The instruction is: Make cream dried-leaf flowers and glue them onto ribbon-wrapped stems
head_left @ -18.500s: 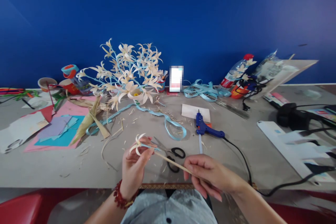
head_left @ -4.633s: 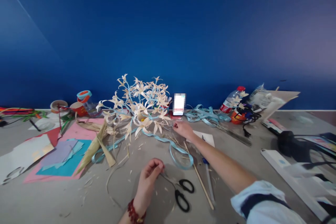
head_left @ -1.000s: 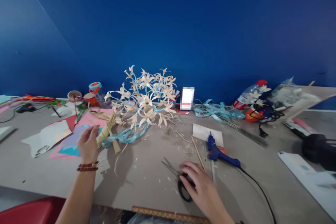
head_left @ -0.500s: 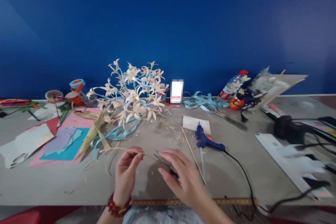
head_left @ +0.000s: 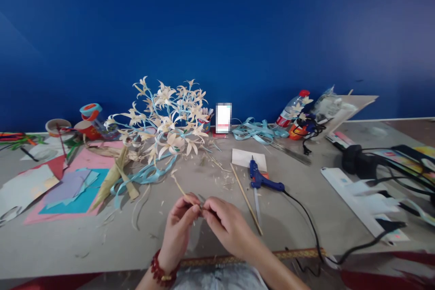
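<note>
Head cam: left hand [head_left: 176, 232] has a thin straw-coloured strip [head_left: 181, 189] pinched between thumb and fingers, its free end poking up and away past the grip. Right hand [head_left: 227, 225] has its fingertips bunched right up against the left's, can't tell what they're on. Blue glue gun [head_left: 257, 177] sits right of the grip, wooden stick [head_left: 247, 200] between, cream paper-like flowers [head_left: 171, 143] beyond it, off left.

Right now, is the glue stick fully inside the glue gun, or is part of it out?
Part is out: a long pale length of the glue stick extends from the rear of the glue gun.
</note>
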`<act>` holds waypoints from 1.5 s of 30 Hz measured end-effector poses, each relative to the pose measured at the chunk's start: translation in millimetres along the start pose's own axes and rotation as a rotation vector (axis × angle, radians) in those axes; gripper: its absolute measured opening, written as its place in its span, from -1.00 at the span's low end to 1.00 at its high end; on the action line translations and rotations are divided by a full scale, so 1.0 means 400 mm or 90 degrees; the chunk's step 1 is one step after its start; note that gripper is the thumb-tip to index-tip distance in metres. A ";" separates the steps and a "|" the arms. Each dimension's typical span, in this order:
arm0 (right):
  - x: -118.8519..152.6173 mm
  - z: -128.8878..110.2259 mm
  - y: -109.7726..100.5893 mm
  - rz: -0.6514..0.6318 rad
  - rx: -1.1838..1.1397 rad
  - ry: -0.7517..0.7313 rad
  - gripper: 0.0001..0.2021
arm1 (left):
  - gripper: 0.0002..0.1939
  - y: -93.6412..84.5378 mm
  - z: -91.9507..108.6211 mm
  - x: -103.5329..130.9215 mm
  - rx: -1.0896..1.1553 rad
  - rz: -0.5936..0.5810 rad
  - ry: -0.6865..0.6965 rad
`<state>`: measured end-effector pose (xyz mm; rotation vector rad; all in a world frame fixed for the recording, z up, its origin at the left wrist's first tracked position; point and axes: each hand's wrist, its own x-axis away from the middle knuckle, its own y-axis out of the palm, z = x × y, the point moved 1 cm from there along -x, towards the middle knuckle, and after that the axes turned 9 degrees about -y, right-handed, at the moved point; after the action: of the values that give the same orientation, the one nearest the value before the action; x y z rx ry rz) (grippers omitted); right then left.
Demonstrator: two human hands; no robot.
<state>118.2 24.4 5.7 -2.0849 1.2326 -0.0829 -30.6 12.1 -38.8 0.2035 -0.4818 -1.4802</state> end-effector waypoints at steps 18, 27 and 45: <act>0.006 0.020 0.006 0.043 -0.114 0.047 -0.83 | -0.93 -0.018 0.004 0.004 -0.061 -0.022 -0.003; 0.006 0.019 0.001 0.053 -0.100 0.048 -0.85 | -0.77 -0.005 0.017 0.003 -0.046 -0.050 0.017; -0.008 0.020 -0.004 0.018 -0.113 0.017 -0.84 | -0.86 -0.017 0.005 0.005 -0.072 -0.066 0.083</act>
<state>120.7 31.6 1.7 -2.2224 1.3270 0.0121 -37.6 10.0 -39.7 0.2370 -0.2841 -1.5798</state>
